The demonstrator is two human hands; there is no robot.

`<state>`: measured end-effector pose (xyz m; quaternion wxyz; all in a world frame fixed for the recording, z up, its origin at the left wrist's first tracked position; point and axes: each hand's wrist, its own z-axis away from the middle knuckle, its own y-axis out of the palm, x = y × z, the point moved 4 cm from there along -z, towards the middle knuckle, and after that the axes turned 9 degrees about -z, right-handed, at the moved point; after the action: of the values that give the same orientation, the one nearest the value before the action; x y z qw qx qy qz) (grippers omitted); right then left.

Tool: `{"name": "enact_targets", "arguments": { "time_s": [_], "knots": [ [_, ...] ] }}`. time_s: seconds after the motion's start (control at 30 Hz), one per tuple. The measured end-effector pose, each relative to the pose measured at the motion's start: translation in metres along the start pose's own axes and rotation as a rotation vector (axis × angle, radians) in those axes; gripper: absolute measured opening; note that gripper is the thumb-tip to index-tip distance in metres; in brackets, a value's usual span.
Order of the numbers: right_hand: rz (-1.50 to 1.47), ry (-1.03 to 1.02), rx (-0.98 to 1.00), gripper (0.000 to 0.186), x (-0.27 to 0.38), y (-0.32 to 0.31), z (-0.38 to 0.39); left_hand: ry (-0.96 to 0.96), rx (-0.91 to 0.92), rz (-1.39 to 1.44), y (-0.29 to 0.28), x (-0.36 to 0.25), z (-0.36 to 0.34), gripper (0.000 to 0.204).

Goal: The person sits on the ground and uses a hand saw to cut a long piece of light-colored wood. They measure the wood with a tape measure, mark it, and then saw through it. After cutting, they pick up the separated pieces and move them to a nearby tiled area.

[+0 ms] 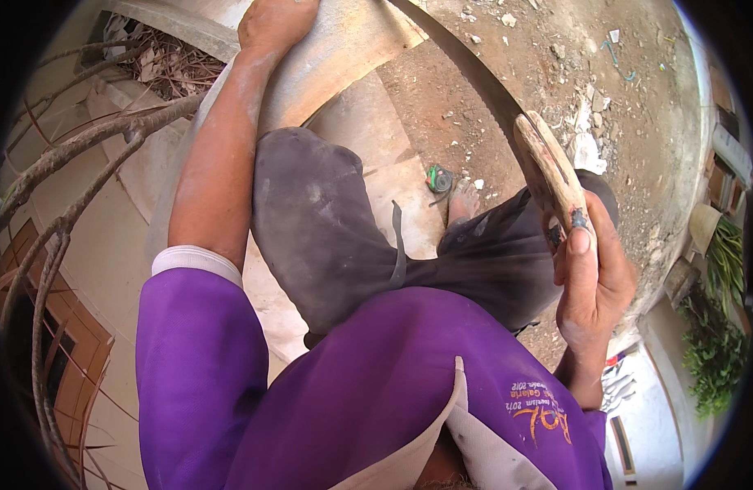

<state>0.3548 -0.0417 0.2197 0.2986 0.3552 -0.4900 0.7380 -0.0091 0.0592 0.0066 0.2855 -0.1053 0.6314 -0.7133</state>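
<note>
Right hand (595, 282), 3 o'clock: fingers closed around the wooden handle (549, 167), thumb on its near end. The handle lies at 2 o'clock and points toward 11 o'clock. A long, dark blade (481, 77) extends from the far end of the handle, crosses 1 o'clock and leaves the view near 12 o'clock. Left hand (278, 23), 11 o'clock: positioned at the pale board (344, 65); the grip of its fingers is cropped and cannot be determined. The board lies near 12 o'clock, beside the blade. Outward: bare foot (464, 202) and small green-and-black object (439, 180), toward 2 o'clock; branches (160, 117), 9 to 10 o'clock.
</note>
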Motion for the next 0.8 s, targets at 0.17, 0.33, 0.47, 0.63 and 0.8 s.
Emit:
{"name": "enact_targets", "arguments": {
  "time_s": [0.17, 0.33, 0.47, 0.63, 0.8],
  "knots": [
    [0.031, -0.151, 0.005, 0.026, 0.02, 0.057, -0.085, 0.072, -0.004, 0.121, -0.021, -0.02, 0.017, 0.065],
    [0.022, 0.051, 0.019, 0.028, 0.01, 0.025, -0.046, 0.002, -0.026, -0.03, 0.001, 0.003, 0.001, 0.066],
    [-0.086, -0.028, -0.046, 0.029, -0.009, 0.005, -0.014, 0.047, -0.023, -0.031, 0.0, -0.001, -0.007, 0.066],
    [-0.058, -0.153, 0.028, 0.028, 0.001, 0.06, -0.095, 0.089, -0.063, -0.09, 0.028, 0.019, -0.024, 0.082],
    [-0.105, -0.13, 0.016, 0.033, -0.025, 0.021, -0.028, 0.032, -0.004, -0.05, 0.003, 0.006, -0.012, 0.067]
  ]
}}
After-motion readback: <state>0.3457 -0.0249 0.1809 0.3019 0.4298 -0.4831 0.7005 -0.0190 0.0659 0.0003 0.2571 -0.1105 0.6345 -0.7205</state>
